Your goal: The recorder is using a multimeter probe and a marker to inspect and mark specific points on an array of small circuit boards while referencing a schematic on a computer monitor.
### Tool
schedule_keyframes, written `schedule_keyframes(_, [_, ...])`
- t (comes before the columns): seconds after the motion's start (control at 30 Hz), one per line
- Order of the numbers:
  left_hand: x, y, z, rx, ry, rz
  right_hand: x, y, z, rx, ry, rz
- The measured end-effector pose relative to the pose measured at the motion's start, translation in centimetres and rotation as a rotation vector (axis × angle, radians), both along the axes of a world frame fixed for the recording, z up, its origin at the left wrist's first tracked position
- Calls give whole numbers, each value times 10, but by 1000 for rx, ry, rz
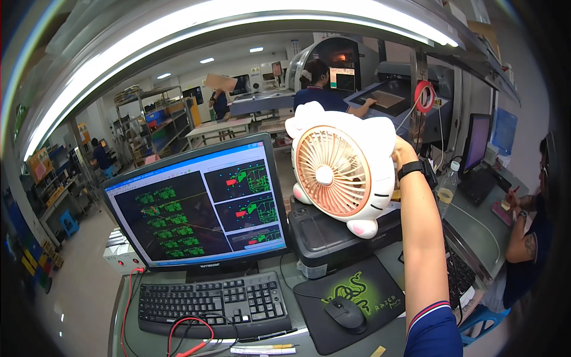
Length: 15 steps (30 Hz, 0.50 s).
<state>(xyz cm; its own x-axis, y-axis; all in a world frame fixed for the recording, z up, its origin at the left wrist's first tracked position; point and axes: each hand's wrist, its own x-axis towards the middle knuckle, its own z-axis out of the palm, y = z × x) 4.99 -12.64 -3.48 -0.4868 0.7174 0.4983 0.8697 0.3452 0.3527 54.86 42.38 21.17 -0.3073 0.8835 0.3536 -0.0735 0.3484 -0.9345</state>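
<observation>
My right arm reaches up from the lower right, a black band on its wrist. My right hand (404, 153) is at the right rear side of a white cat-shaped desk fan (380, 160) with a pink round grille. Its fingers are mostly hidden behind the fan, so their grip cannot be made out. The fan stands over a black printer (315, 238), facing left and toward me. Left of it is a monitor (196, 208) showing green and red circuit drawings. My left hand is outside the picture.
In front are a black keyboard (214, 303), a mouse (345, 313) on a black-and-green mouse pad (380, 285), pens and red-black leads (205, 342). A bottle (447, 184) stands right of my forearm. A seated person (529, 244) works at the right; another person (315, 89) is behind the fan.
</observation>
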Motion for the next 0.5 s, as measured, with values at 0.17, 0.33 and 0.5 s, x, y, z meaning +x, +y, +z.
schedule_keyframes(0.17, [-3,-1,1,-24,11,4,-8,-11,-14,35,115,-54])
schedule_keyframes(0.33, [-1,0,3,14,57,35,-47,-64,-4,-177,307,-158])
schedule_keyframes(0.5, [-6,12,-4,81,-90,-18,82,43,-61,83,297,-215])
